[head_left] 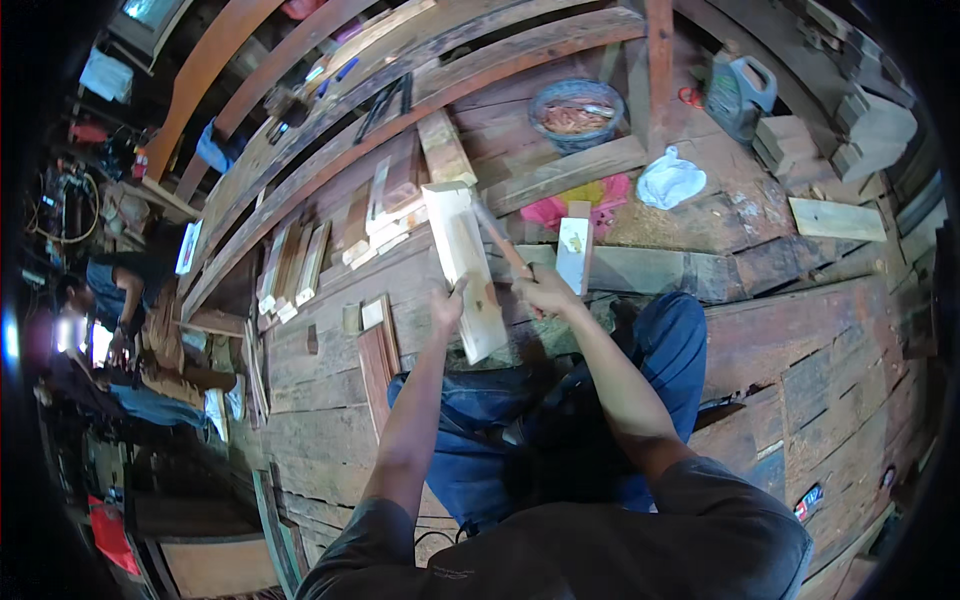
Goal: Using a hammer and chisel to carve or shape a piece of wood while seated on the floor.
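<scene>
In front of my knees a pale wooden board [465, 265] stands at a slant, its far end by a thicker wood block [445, 150]. My left hand [447, 305] is closed on the board's left edge, toward its near end. My right hand [547, 292] is wrapped round the wooden handle of a long knife [494, 228]. Its greyish blade points up and away, close along the board's right side; whether they touch I cannot tell. Right of the knife a short pale wood piece [574, 255] lies near a pink and yellow cloth [607, 200].
A long wooden bench [400, 118] crosses the far side. Beneath it stands a blue basin [576, 115] of shavings. Cut wood strips [297, 268] lie left. A white cloth [671, 180], a grey jug [740, 98] and blocks [785, 147] are far right. Another person [150, 330] sits far left.
</scene>
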### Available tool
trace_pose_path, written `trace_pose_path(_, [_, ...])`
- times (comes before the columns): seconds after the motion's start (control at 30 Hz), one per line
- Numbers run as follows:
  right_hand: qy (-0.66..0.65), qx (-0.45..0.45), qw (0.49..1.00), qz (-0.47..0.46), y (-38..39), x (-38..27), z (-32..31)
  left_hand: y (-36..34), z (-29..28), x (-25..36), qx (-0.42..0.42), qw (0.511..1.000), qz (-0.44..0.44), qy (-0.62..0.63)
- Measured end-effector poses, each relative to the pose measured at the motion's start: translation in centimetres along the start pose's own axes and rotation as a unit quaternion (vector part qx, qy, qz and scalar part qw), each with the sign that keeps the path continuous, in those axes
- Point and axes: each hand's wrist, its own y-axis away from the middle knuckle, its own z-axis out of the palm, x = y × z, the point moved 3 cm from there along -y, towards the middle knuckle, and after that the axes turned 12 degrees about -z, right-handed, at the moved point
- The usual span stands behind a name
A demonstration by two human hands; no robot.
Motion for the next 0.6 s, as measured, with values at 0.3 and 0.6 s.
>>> trace_pose_path(0.3, [-0.048, 0.015, 0.998, -0.038, -0.3, -0.4, -0.6, -1.7, 2.6, -4.5, 0.009, 0.828, -0.136, 0.544])
trace_pose_path(0.6, [-0.021, -0.014, 1.0, 0.002, 0.0, -0.8, 0.2, -3.3, 6.3, -8.5, -0.052, 0.646, -0.212, 0.731])
